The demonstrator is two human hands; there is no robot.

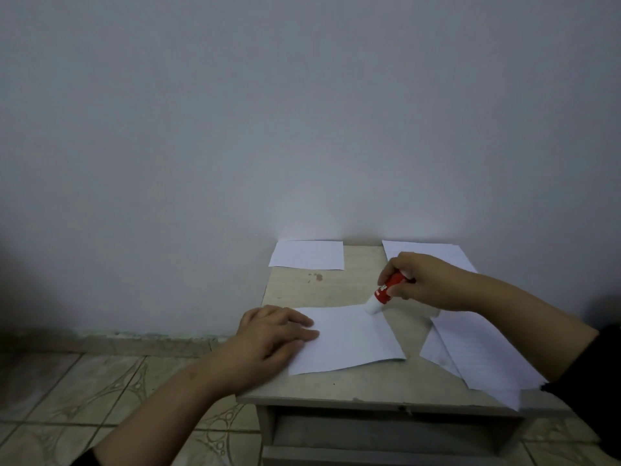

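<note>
The glue stick (386,290) is gripped in the right hand (423,280), fingers curled round the red barrel, its white tip touching the sheet (353,341) that lies by the front edge of the table (319,290); the left hand (272,334) is laid flat and open on the sheet at the table's left edge, just pinning it. The stick looks light, stiff and a bit slick, so it's probably best held mid-barrel, while the sheet is thin and floppy and would likely get dragged or wrinkled unless pressed down. Spare sheets (477,351) are seen on the table's right side
</note>
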